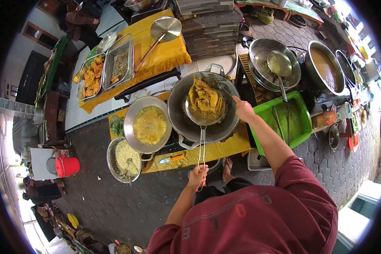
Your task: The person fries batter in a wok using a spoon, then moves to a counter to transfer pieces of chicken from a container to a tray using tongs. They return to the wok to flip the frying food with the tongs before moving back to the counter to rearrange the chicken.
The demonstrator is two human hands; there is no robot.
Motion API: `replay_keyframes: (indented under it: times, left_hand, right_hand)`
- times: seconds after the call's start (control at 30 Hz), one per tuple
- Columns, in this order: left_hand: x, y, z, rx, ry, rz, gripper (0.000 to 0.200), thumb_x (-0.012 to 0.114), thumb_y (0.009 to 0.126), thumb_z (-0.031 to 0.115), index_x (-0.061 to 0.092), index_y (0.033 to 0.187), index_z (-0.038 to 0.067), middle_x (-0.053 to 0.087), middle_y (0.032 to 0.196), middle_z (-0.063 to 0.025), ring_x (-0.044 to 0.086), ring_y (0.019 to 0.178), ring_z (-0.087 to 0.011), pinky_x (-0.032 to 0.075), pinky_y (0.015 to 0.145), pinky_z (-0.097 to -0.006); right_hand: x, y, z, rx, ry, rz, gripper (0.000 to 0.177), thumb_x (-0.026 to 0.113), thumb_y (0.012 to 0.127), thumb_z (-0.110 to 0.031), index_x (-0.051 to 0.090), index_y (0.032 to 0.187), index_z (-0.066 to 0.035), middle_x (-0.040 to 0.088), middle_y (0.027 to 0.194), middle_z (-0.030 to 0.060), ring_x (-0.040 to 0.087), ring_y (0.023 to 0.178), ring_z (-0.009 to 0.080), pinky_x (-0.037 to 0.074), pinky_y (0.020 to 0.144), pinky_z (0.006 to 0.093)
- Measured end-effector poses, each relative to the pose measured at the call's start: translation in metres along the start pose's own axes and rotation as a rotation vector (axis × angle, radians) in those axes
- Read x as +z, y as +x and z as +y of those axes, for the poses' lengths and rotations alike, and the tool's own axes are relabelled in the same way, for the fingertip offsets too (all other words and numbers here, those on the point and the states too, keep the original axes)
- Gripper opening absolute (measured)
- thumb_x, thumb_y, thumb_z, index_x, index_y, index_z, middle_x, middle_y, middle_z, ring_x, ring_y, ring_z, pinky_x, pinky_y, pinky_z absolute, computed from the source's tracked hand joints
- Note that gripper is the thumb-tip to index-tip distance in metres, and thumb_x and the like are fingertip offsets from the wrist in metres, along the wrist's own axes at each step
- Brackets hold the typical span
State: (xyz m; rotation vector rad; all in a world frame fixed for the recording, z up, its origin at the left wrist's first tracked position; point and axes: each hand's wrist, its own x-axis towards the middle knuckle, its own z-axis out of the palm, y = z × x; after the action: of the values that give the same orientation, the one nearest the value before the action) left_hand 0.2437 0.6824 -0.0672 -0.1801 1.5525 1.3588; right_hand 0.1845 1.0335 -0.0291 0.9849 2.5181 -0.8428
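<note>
My left hand (197, 177) is wrapped round the long wire handle of a round strainer (203, 122). Yellow-brown fried pieces, which look like chicken, are heaped in the strainer (206, 99) over a large dark wok (178, 108). At the wok's right side my right hand (244, 111) grips the handle of a spatula (221, 86), whose head lies at the top of the pieces. To the left stands a smaller pan (133, 142) of bubbling yellow oil (150, 125). Below it is a bowl of pale batter (127, 158) with a ladle in it.
An orange-handled knife (172, 158) lies on the yellow-covered bench edge. Trays of fried food (93, 78) stand at the upper left. A green tub (300, 122) with utensils and large pots (326, 67) are on the right. Other people (82, 19) are at the left.
</note>
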Motion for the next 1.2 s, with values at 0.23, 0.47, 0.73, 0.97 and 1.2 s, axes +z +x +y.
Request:
replay_keyframes:
  times: [0.23,0.47,0.73,0.97,1.2]
  left_hand:
    - [-0.004,-0.01,-0.015,0.088,0.157,0.061,0.026,0.058,0.084,0.017,0.051,0.105,0.002,0.045,0.058,0.0003,0.039,0.038,-0.0063,0.034,0.031,-0.0226]
    - [-0.002,-0.004,-0.016,0.058,-0.034,0.011,0.025,0.058,0.085,0.016,0.05,0.104,0.0,0.044,0.058,0.0017,0.038,0.038,-0.0049,0.034,0.031,-0.0211]
    - [-0.002,-0.014,-0.002,0.053,-0.048,-0.016,0.029,0.058,0.085,0.02,0.05,0.107,0.002,0.043,0.058,0.0016,0.038,0.039,-0.0051,0.035,0.033,-0.0214]
    - [-0.01,-0.041,0.031,0.121,0.057,0.045,0.026,0.058,0.086,0.023,0.055,0.103,0.004,0.045,0.06,0.0002,0.038,0.04,-0.0067,0.034,0.033,-0.0236]
    - [-0.014,-0.062,0.05,0.215,0.076,0.104,0.022,0.055,0.088,0.021,0.054,0.103,0.005,0.042,0.061,0.0004,0.035,0.04,-0.006,0.034,0.033,-0.0227]
  right_hand:
    - [-0.009,-0.019,0.01,-0.046,0.008,0.031,0.059,0.042,0.078,-0.003,0.034,0.134,-0.02,0.058,0.105,0.0211,0.057,0.096,0.0355,0.046,0.081,0.0424]
    - [-0.001,-0.017,0.026,-0.138,0.117,0.038,0.049,0.043,0.081,-0.008,0.042,0.129,-0.016,0.058,0.104,0.0214,0.056,0.097,0.036,0.045,0.082,0.0411]
    - [-0.018,-0.03,0.016,-0.081,-0.006,0.11,0.057,0.044,0.077,-0.005,0.038,0.131,-0.022,0.06,0.1,0.0203,0.058,0.094,0.0352,0.046,0.08,0.0421]
    - [-0.047,-0.048,-0.009,-0.181,0.09,0.234,0.063,0.043,0.073,-0.001,0.036,0.132,-0.022,0.06,0.093,0.0198,0.058,0.09,0.0349,0.046,0.072,0.0433]
    - [-0.045,-0.067,0.002,-0.171,0.257,0.317,0.062,0.044,0.074,-0.002,0.034,0.132,-0.019,0.06,0.095,0.0211,0.057,0.091,0.0366,0.045,0.077,0.0445]
